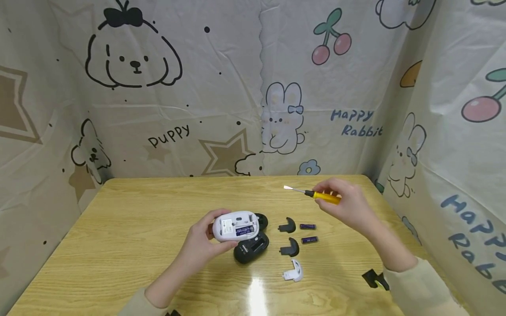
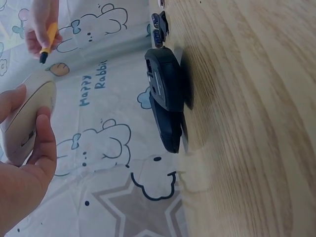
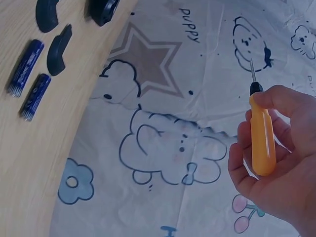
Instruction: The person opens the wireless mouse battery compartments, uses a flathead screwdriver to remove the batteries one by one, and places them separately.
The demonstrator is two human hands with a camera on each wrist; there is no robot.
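In the head view my left hand (image 1: 199, 239) grips a white computer mouse (image 1: 227, 227) above the table, its underside turned towards me. The mouse's battery bay is uncovered, and a dark purple battery (image 1: 244, 230) lies inside. My right hand (image 1: 352, 205) holds a yellow-handled screwdriver (image 1: 327, 198), raised to the right of the mouse, its flat tip pointing left and apart from it. The right wrist view shows fingers and thumb curled round the yellow handle (image 3: 263, 140). Below the white mouse, one black mouse (image 1: 251, 249) lies bottom up; another black mouse (image 1: 262, 221) is partly hidden behind.
Two black battery covers (image 1: 290, 248) and a white cover (image 1: 293, 271) form a column right of the mice. Two purple batteries (image 1: 309, 240) lie beside them. A black item (image 1: 370, 278) sits by the right sleeve. Printed cloth (image 1: 221, 109) hangs behind the wooden table (image 1: 138, 228).
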